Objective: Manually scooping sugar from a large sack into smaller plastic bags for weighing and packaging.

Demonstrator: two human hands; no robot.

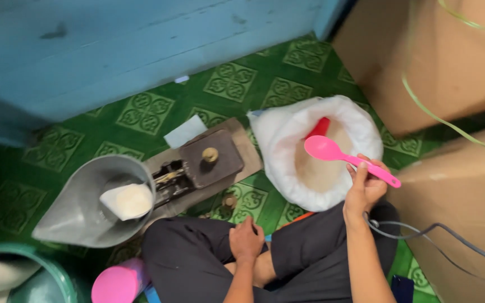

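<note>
Sitting cross-legged on the green patterned floor point(141, 112), I pinch the handle of a pink plastic spoon point(343, 157) in my right hand point(364, 188), its bowl hovering over the open white sack of pale grain point(287, 134) just beyond my knee. A red scoop point(319, 128) stands inside that sack. My left hand point(246, 240) rests loosely curled on my dark trousers, holding nothing. To the left sits an old brown balance scale point(206, 160) with a brass weight point(210, 154) on its platform, and its grey metal pan point(79, 202) carries a small clear bag of white grain point(127, 201).
</note>
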